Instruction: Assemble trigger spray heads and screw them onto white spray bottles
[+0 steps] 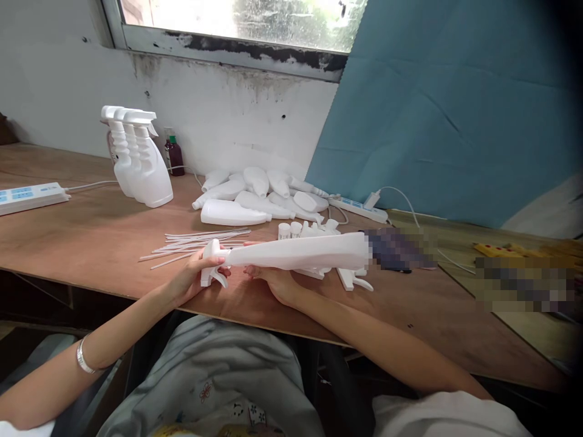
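The left hand (194,273) is grasping a white trigger spray head (212,261), with its thumb pressing across the piece near the neck of a white bottle (296,253). The right hand (277,282) is holding the bottle toward its neck end, partly hidden behind it. The bottle is lying nearly level in the air over the front of the tabletop (82,237), its neck pointing left to the spray head and its base pointing right.

Just beyond the left hand, thin white tubes (200,241) are lying in a loose bundle. Behind and below the held bottle, loose spray heads (350,279) are resting in a cluster, partly covered from view. Farther back, a pile of white bottles (234,213) is lying near the wall (218,109), with no spray heads showing on them. To the left, a row of white spray bottles (155,176) is standing upright with heads on, and a dark bottle with a green cap (175,159) is standing just behind. One power strip (31,197) is lying at the far left; another (359,209) is sitting right of the pile, near a blue sheet (432,121).
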A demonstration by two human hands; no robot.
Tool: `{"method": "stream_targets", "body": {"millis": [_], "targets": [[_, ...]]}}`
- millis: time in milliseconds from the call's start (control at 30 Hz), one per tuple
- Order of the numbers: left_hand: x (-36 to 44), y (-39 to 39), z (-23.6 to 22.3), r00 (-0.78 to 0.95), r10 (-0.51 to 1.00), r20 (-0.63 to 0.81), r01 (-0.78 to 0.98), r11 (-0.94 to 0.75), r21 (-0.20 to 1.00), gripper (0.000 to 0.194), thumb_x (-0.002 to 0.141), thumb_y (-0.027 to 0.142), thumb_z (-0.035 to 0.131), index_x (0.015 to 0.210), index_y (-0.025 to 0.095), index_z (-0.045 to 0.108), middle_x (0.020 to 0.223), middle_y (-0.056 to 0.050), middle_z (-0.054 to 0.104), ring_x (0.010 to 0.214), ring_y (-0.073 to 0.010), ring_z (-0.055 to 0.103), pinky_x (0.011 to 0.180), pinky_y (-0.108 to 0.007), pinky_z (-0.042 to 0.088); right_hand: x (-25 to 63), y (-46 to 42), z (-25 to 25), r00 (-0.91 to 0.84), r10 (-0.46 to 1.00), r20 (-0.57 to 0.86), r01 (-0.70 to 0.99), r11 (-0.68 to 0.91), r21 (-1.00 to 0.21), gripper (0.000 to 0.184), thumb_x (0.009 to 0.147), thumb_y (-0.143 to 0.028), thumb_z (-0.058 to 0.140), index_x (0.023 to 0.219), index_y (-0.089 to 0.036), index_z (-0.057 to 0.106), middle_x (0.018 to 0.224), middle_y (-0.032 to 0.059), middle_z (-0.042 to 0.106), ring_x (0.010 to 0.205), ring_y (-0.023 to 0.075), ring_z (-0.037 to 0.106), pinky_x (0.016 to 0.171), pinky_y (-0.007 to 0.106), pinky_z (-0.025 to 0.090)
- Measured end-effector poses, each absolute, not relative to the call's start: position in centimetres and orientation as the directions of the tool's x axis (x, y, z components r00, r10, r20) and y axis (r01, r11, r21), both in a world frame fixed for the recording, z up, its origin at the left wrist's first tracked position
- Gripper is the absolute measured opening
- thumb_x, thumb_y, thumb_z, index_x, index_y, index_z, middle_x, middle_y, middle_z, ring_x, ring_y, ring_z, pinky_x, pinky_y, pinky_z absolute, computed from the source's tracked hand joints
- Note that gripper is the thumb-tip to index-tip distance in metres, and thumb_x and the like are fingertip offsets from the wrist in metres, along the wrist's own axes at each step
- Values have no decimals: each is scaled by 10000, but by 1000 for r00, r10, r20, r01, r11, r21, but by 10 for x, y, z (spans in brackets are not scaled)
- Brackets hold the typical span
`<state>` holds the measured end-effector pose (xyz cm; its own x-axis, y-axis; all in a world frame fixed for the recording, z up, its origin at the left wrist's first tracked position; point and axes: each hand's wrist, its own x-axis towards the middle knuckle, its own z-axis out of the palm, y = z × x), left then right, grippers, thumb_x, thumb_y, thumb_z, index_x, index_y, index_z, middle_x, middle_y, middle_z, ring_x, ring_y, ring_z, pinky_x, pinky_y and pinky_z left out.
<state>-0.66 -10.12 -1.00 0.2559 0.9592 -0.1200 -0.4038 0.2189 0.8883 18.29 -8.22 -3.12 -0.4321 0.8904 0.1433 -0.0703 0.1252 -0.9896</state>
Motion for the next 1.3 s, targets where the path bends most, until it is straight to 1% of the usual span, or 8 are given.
{"method": "stream_targets", "body": {"millis": [200, 433, 633, 733, 867, 1067, 1233, 1300], "targets": [[-6, -99, -12, 244, 951, -191, -387, 276, 880, 314, 724, 397, 612, 857, 131, 510, 593, -24, 579, 511, -146, 572, 487, -234, 463, 182, -84, -29, -427, 890, 160, -105, 126, -986, 341, 665, -372, 692, 993, -308, 623, 896, -13, 645, 864, 204, 564, 813, 351, 444], [-9, -100, -11, 281, 952, -123, -364, 224, 904, 408, 589, 208, 722, 921, 136, 498, 690, -27, 612, 590, -147, 594, 535, -221, 463, 183, -83, -28, -452, 877, 164, -71, 147, -987, 311, 686, -373, 654, 980, -273, 631, 830, -4, 644, 867, 206, 559, 804, 361, 441], [-6, -101, -9, 281, 946, -163, -359, 261, 896, 363, 723, 429, 614, 901, 139, 490, 635, -40, 600, 523, -153, 576, 493, -244, 452, 181, -83, -29, -432, 884, 176, -118, 138, -983, 339, 657, -360, 685, 983, -286, 630, 929, -7, 638, 907, 211, 551, 818, 366, 433], [-7, -101, -11, 286, 948, -140, -325, 233, 917, 387, 680, 359, 681, 926, 140, 479, 630, -26, 594, 530, -142, 575, 489, -224, 448, 181, -84, -28, -432, 883, 186, -110, 153, -982, 334, 660, -367, 681, 979, -281, 632, 959, -5, 635, 881, 204, 556, 789, 353, 439], [-10, -101, -12, 315, 941, -125, -333, 232, 914, 515, 550, 143, 760, 980, 153, 475, 687, -6, 599, 591, -126, 581, 542, -207, 468, 182, -84, -26, -442, 881, 167, -71, 151, -986, 310, 680, -404, 653, 951, -255, 646, 873, 12, 653, 847, 207, 563, 751, 344, 445], [-11, -98, -16, 325, 922, -211, -376, 330, 866, 360, 705, 400, 657, 901, 140, 502, 673, -34, 589, 537, -124, 561, 485, -218, 451, 182, -83, -25, -435, 885, 167, -64, 154, -986, 325, 658, -406, 663, 960, -287, 640, 975, -24, 641, 866, 179, 563, 789, 323, 439], [-12, -98, -16, 355, 927, -119, -324, 241, 915, 496, 507, 74, 756, 935, 145, 515, 671, -10, 607, 618, -129, 584, 585, -211, 475, 182, -83, -25, -439, 881, 175, -54, 168, -984, 294, 670, -376, 664, 951, -292, 648, 857, -25, 652, 872, 184, 554, 825, 333, 430], [-12, -99, -15, 347, 929, -126, -352, 254, 901, 465, 544, 111, 738, 952, 147, 516, 699, -22, 620, 642, -145, 599, 603, -231, 487, 182, -83, -26, -446, 879, 167, -59, 157, -986, 297, 672, -365, 664, 959, -286, 650, 834, -17, 651, 851, 188, 557, 808, 338, 437]]}}
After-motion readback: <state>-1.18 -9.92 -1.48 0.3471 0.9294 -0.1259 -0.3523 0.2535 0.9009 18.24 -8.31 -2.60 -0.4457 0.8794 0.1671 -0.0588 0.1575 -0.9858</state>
